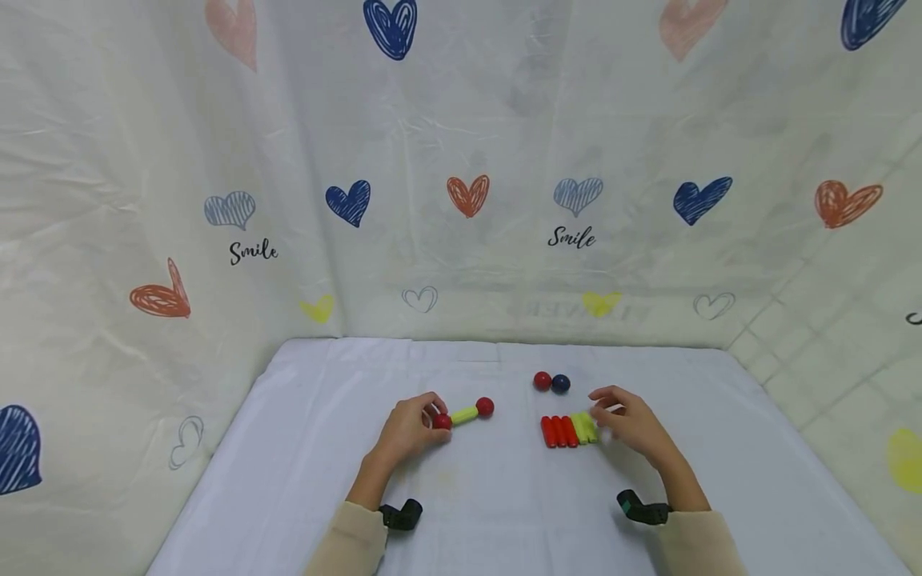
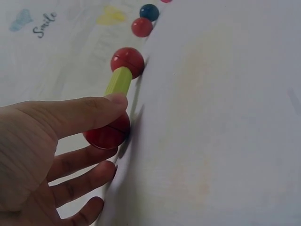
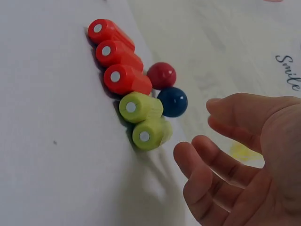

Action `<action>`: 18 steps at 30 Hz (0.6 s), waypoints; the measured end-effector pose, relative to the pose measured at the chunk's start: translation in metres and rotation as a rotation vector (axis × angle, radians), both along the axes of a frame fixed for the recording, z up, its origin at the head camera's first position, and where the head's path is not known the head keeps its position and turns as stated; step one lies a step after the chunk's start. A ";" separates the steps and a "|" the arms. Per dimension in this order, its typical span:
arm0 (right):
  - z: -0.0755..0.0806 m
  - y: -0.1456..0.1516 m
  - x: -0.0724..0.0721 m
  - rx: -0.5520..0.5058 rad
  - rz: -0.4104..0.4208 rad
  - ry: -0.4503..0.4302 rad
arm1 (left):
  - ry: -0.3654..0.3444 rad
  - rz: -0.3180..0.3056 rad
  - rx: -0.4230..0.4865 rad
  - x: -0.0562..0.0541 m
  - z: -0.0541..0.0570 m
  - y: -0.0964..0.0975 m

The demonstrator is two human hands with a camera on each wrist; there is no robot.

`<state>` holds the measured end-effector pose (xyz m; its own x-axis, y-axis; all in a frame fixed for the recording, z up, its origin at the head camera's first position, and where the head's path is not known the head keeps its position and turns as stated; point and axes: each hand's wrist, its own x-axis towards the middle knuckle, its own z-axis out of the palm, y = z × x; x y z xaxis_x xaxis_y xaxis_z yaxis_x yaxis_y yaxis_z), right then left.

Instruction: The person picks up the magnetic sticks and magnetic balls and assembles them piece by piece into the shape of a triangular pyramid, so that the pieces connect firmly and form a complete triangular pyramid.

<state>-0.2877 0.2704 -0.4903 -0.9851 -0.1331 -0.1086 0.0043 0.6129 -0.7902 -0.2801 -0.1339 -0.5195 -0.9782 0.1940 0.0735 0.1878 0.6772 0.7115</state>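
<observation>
My left hand (image 1: 403, 434) pinches a red ball (image 1: 442, 421) between thumb and fingers. That ball sits on one end of a yellow-green rod (image 2: 119, 81), and a second red ball (image 1: 486, 407) caps the far end, so the piece looks like a dumbbell. On the right, my right hand (image 1: 637, 426) hovers with loosely bent, parted fingers and holds nothing. Just left of its fingertips lie two yellow-green rods (image 3: 144, 133), side by side with three red rods (image 1: 559, 432). Round silvery discs show on the rod ends in the right wrist view.
Behind the rods, a loose red ball (image 1: 542, 381) and a dark blue ball (image 1: 560, 384) sit against each other. A white cloth (image 1: 497, 512) covers the table. A heart-printed sheet (image 1: 461, 256) hangs along the back and sides.
</observation>
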 end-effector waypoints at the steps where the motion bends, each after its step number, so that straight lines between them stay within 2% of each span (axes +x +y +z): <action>1: -0.001 0.004 0.001 0.002 0.005 -0.011 | -0.007 -0.002 -0.002 0.000 0.000 0.000; 8: -0.013 0.011 0.005 0.039 0.003 -0.061 | -0.047 -0.017 -0.028 0.000 -0.002 0.001; 13: -0.021 0.007 0.005 0.100 -0.020 -0.033 | -0.043 -0.019 -0.034 0.002 -0.001 0.003; 18: -0.020 0.005 0.003 0.148 -0.021 -0.013 | -0.041 0.001 -0.010 0.004 0.002 0.005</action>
<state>-0.2843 0.2750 -0.5103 -0.9859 -0.0944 -0.1383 0.0278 0.7223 -0.6911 -0.2759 -0.1288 -0.5179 -0.9806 0.1934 0.0311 0.1575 0.6842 0.7121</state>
